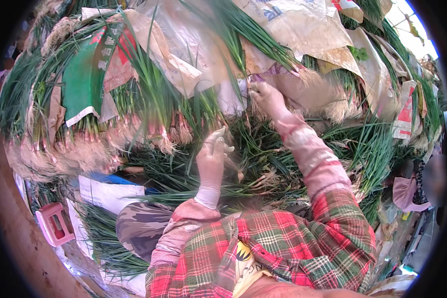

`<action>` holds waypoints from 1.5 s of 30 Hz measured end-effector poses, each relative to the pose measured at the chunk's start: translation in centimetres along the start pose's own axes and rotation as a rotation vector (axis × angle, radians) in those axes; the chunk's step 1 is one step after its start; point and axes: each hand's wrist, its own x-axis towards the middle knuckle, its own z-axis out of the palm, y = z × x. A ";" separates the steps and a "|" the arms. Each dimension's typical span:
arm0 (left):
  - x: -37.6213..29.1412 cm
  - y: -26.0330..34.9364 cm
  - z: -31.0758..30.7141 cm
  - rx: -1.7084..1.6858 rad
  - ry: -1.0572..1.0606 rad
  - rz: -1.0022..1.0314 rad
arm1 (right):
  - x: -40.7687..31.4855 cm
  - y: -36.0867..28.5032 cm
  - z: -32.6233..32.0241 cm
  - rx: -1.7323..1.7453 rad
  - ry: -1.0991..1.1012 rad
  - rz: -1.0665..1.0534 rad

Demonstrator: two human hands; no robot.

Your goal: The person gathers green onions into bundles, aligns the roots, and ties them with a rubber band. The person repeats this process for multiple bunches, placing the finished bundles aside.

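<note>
My right hand (265, 97), in a thin pale glove, reaches forward with its fingers closed around the lower stem of a green onion (247, 70). Pale roots (259, 107) hang just below those fingers. My left hand (211, 153), gloved too, is raised nearer my body, its fingers half bent and apart. I see nothing between them. Blurred roots (231, 164) show beside its wrist side. Behind the left hand stand upright green onions (208, 108) with pinkish stem bases. Below both hands lies a heap of loose green leaves and trimmings (253, 149).
Stacked green onions (78, 149) fill the left, roots outward, partly under a green printed sack (83, 74). Plastic sheeting (294, 26) covers the far pile. One bundle (268, 44) lies over it. A pink plastic stool (54, 223) stands at lower left; a camouflage-clad knee (145, 225) is nearby.
</note>
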 end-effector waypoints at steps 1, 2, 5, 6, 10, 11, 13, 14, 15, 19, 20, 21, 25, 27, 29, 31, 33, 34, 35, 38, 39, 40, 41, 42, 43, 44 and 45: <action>0.0 0.5 0.1 0.000 -0.012 -0.012 | 1.5 -0.1 0.5 -0.081 -0.034 0.107; 0.1 0.8 0.1 0.024 -0.021 -0.009 | 2.6 0.1 1.2 -0.162 -0.069 0.216; 0.5 0.7 0.1 0.059 -0.046 -0.015 | 3.2 1.2 2.8 -0.168 0.085 0.222; 0.5 0.7 0.1 0.042 -0.041 -0.035 | 2.8 0.9 2.3 -0.080 0.161 0.151; 0.9 -0.4 0.4 0.031 -0.050 -0.078 | -2.2 -5.0 -2.0 0.095 0.124 -0.089; 1.1 -0.4 0.6 0.035 -0.060 -0.086 | -4.3 -6.1 -2.5 0.066 0.071 -0.194; 1.0 -0.1 1.0 0.056 -0.021 -0.204 | -7.8 -8.9 -3.8 0.019 -0.227 -0.290; 1.1 -0.3 0.6 0.089 -0.036 -0.255 | -8.8 -9.7 -3.9 0.039 -0.298 -0.343; 1.1 -0.6 0.3 0.123 -0.062 -0.307 | -9.8 -10.2 -3.9 0.055 -0.364 -0.389; 0.6 -0.7 0.7 0.011 -0.064 -0.252 | -10.7 -8.9 -1.4 0.710 -0.540 0.421; 0.2 -0.4 0.7 0.006 -0.100 -0.255 | -10.5 -8.9 -0.3 0.870 -0.508 0.397; 0.0 -0.5 0.8 0.034 -0.065 -0.222 | -10.3 -9.7 0.6 0.696 -0.335 0.218; -0.3 -1.6 0.6 0.060 -0.049 -0.156 | -9.9 -11.8 3.5 0.929 -0.155 0.384; -0.8 -0.6 0.9 -0.049 -0.062 -0.252 | -9.4 -11.0 4.1 0.878 0.096 0.397; -1.6 1.0 1.8 -0.122 -0.095 -0.229 | -9.4 -8.9 3.3 0.851 -0.040 0.692; -1.9 1.4 2.0 -0.169 -0.162 -0.230 | -11.0 -9.8 3.3 1.203 -0.138 0.638; -1.5 1.0 1.0 -0.215 -0.232 -0.325 | -11.1 -11.1 1.1 1.411 -0.328 0.587; -1.3 -0.3 0.5 -0.281 -0.243 -0.351 | -10.4 -12.9 -1.3 1.506 -0.412 0.613; -0.9 -1.6 0.1 -0.341 -0.262 -0.376 | -10.0 -13.9 -2.5 1.606 -0.488 0.635; -0.3 -4.5 0.0 -0.367 -0.179 -0.299 | -9.8 -13.3 0.9 1.377 -0.256 0.619; -0.1 -4.8 -0.1 -0.337 -0.127 -0.285 | -9.6 -13.7 0.9 1.319 -0.230 0.621; 0.3 -5.0 -0.8 -0.138 -0.196 -0.189 | -9.3 -14.2 0.9 1.262 -0.206 0.624; 0.4 -5.3 -1.0 -0.086 -0.197 -0.142 | -9.1 -15.1 1.0 1.348 -0.088 0.725; 0.2 -4.7 -0.8 -0.039 -0.198 -0.095 | -8.6 -16.8 0.3 1.425 0.032 0.825; 0.0 -4.4 -0.7 0.010 -0.198 -0.049 | -8.3 -17.6 0.0 1.498 0.157 0.925; 0.5 -6.4 -1.1 -0.004 -0.195 -0.064 | -8.2 -16.7 0.6 1.712 0.183 0.903; 0.2 -6.2 -0.9 -0.002 -0.182 -0.064 | -8.2 -15.8 0.8 1.743 0.202 0.859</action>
